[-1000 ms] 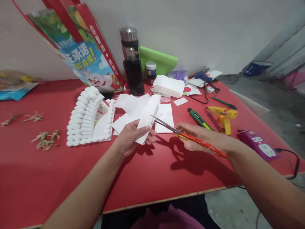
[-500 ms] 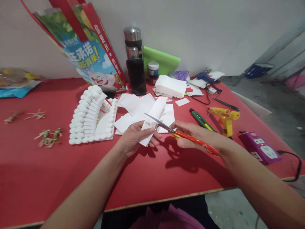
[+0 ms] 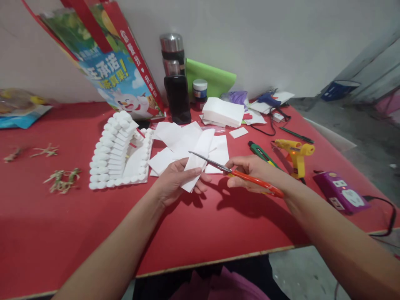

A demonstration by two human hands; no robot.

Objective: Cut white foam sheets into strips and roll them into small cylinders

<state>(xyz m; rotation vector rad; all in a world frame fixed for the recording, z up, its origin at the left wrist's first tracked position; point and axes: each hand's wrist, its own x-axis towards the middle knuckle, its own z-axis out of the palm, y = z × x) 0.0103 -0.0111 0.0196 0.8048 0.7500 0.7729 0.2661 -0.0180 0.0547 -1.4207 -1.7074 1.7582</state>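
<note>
A folded white paper strip (image 3: 200, 152) is pinched between the thumb and fingers of my left hand (image 3: 176, 179). My right hand (image 3: 250, 173) is wrapped round the scissors (image 3: 256, 181), which have red handles. Their blades point left and lie across the strip just above my left thumb. Several loose white sheets (image 3: 178, 137) lie on the table behind the strip. Left of them stands a curved white model (image 3: 117, 154) built of rounded pieces and small steps.
On the red table (image 3: 193, 233) are a yellow glue gun (image 3: 295, 154), purple power block (image 3: 342, 193), green cutter (image 3: 262, 154), paper stack (image 3: 223, 111), dark bottle (image 3: 178, 100), steel flask (image 3: 171, 43), printed bag (image 3: 115, 75) and twisted straw figures (image 3: 64, 180).
The upper end of the paper strip has tilted and dropped a little. My right hand and the scissors' handles have shifted slightly, with the blades looking more closed.
</note>
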